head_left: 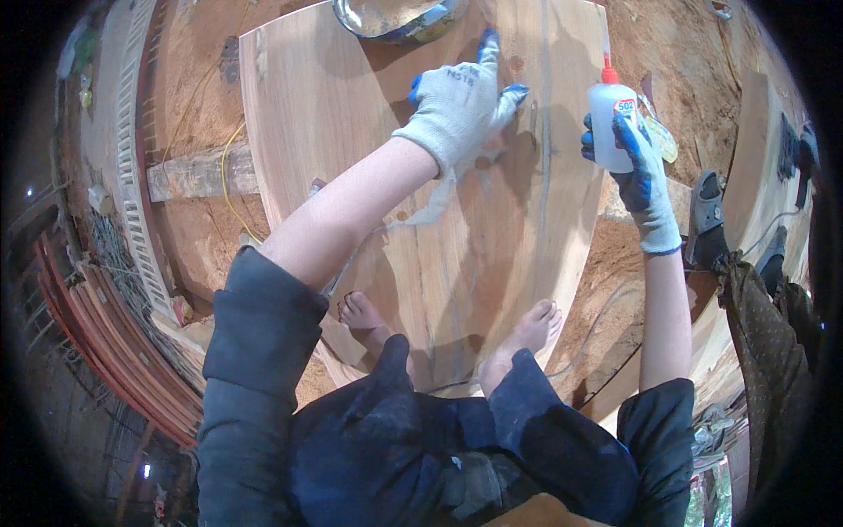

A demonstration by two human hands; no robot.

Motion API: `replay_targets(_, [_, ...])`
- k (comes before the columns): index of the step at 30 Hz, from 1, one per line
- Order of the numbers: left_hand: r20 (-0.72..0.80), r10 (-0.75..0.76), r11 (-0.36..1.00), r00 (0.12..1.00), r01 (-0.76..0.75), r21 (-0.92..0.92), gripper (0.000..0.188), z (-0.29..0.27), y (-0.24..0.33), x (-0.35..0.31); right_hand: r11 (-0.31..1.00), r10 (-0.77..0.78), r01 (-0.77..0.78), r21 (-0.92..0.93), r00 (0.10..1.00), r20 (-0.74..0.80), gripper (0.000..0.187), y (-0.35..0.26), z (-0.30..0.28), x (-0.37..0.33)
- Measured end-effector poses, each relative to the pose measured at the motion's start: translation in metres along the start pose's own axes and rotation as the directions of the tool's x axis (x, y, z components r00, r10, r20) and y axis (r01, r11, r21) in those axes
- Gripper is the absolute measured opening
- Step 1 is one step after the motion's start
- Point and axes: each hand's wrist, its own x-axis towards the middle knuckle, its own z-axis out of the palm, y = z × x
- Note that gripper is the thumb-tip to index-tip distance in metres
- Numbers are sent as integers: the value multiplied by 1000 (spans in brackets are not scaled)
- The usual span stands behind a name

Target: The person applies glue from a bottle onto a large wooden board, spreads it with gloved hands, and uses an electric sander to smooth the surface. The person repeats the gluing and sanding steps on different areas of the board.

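A wide wooden slab (pixel 307 97) with long grain lines lies under my bare feet. My left hand (pixel 461 110), in a white glove with blue fingertips, reaches over it. Its index finger points away toward the far end and its thumb is spread, with nothing held. By the slab's right edge my right hand (pixel 645 184), gloved the same way, grips a white plastic glue bottle (pixel 612 123) with a red nozzle. The bottle stands upright in the fingers, its tip pointing up. Pale smears (pixel 430 209) and small dark knots mark the wood near my left wrist.
A round metal pan (pixel 399 19) rests at the slab's far end. Sawdust (pixel 659 44) covers the ground around. A yellow cord (pixel 230 176) runs along the left side, near a slatted rail (pixel 132 167). At right are a dark clog (pixel 707 206) and a thick plank (pixel 760 158).
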Motion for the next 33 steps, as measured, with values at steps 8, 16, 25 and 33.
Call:
replay_targets(8, [-60, -111, 981, 992, 119, 153, 84, -9, 5, 22, 1000, -10, 10, 3, 1000, -6, 51, 2, 3, 0])
replay_targets(16, [16, 475, 872, 880, -469, -142, 40, -16, 9, -108, 986, -159, 162, 48, 985, -64, 50, 5, -8, 1])
replay_targets(25, [-402, 115, 934, 909, -237, -269, 23, -69, -73, -175, 829, -430, 429, -359, 899, 80, 64, -28, 50, 30])
replay_targets(33, [-283, -366, 884, 886, 236, -405, 61, -42, -115, -277, 275, -712, 518, -810, 676, 190, 66, -64, 195, 131])
